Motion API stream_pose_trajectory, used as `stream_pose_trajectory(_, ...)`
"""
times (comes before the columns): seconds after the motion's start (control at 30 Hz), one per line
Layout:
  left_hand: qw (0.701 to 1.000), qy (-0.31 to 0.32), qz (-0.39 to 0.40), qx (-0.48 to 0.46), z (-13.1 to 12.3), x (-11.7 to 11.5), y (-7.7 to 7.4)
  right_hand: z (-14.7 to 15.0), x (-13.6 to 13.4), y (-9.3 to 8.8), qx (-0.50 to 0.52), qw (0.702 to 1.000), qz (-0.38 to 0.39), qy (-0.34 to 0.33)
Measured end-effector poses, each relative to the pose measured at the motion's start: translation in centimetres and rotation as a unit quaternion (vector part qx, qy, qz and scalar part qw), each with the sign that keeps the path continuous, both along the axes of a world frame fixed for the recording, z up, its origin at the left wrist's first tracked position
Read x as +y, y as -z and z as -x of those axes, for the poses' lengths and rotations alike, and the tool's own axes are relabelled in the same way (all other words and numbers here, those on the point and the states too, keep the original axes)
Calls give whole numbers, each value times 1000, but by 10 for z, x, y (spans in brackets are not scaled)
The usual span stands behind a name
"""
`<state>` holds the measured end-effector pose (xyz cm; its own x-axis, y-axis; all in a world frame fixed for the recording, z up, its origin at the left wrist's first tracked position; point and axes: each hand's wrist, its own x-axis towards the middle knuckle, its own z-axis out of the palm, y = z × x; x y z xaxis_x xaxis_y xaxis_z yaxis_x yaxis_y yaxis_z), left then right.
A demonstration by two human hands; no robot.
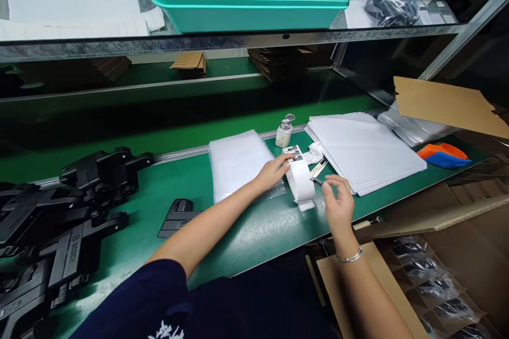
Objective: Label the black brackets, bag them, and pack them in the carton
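A white roll of labels (301, 183) with black print on its upper strip stands on the green bench. My left hand (273, 174) grips the top of this roll, fingers on the printed strip. Just right of the roll, my right hand (339, 198) pinches a small dark strip (317, 181) between thumb and fingers; its exact kind is too small to tell. A pale cutter-like tool (318, 168) and a crumpled white paper (314, 153) lie behind the roll. Beyond them stands a small bottle (283, 134) with its metal cap flipped up.
Clear plastic bags (238, 161) lie under my left forearm, beside a black plastic part (177, 217). Black parts (75, 243) pile up at left. White sheets (366, 148) and orange and blue scoops (445, 154) lie right. A teal bin (254, 18) sits overhead; a divided carton (461, 228) stands lower right.
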<state>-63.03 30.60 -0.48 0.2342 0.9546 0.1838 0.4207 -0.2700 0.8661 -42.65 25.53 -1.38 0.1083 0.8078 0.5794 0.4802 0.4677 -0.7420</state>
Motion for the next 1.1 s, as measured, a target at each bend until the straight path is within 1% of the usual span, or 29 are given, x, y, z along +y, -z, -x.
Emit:
stream_pose_trajectory(0.07,995,-4,29,98,9,3,-9,0,3,2,76,993,86,-28)
stream_pose_trajectory(0.1,991,-10,37,130,20,1,-14,1,3,4,104,987,118,-44)
stream_pose_trajectory(0.13,988,-15,33,153,37,-4,-18,2,2,7,124,980,142,-57)
stream_pose_trajectory(0.17,985,-19,21,172,60,-13,-23,2,1,9,138,976,158,-66)
stream_pose_trajectory(0.2,981,-21,6,194,89,-24,-25,3,-2,11,146,973,167,-70)
stream_pose_trajectory(0.27,975,-29,-4,221,155,-57,-25,5,-7,12,156,969,177,-77)
stream_pose_trajectory(0.33,972,-37,30,230,216,-101,-13,15,-12,10,162,963,191,-99)
stream_pose_trajectory(0.37,973,-42,52,222,237,-125,-5,24,-14,8,159,959,203,-120)
stream_pose_trajectory(0.4,974,-58,69,206,249,-147,5,36,-17,6,147,953,219,-149)
stream_pose_trajectory(0.43,976,-81,78,186,254,-167,16,51,-21,4,125,946,234,-185)
stream_pose_trajectory(0.47,977,-113,80,165,251,-183,26,70,-27,2,92,938,248,-225)
stream_pose_trajectory(0.53,971,-188,68,129,230,-204,43,111,-40,0,17,916,260,-305)
stream_pose_trajectory(0.57,966,-222,61,113,215,-209,49,132,-47,0,-16,905,259,-338)
stream_pose_trajectory(0.63,957,-271,50,85,186,-214,56,171,-59,2,-69,883,263,-382)
stream_pose_trajectory(0.7,951,-299,43,61,166,-216,56,197,-65,7,-117,866,285,-393)
stream_pose_trajectory(0.8,947,-313,52,46,156,-217,51,213,-64,13,-167,843,330,-392)
stream_pose_trajectory(0.93,949,-303,66,52,159,-218,48,212,-56,9,-185,812,368,-415)
stream_pose_trajectory(1.1,951,-299,62,53,159,-218,49,216,-54,4,-203,801,389,-407)
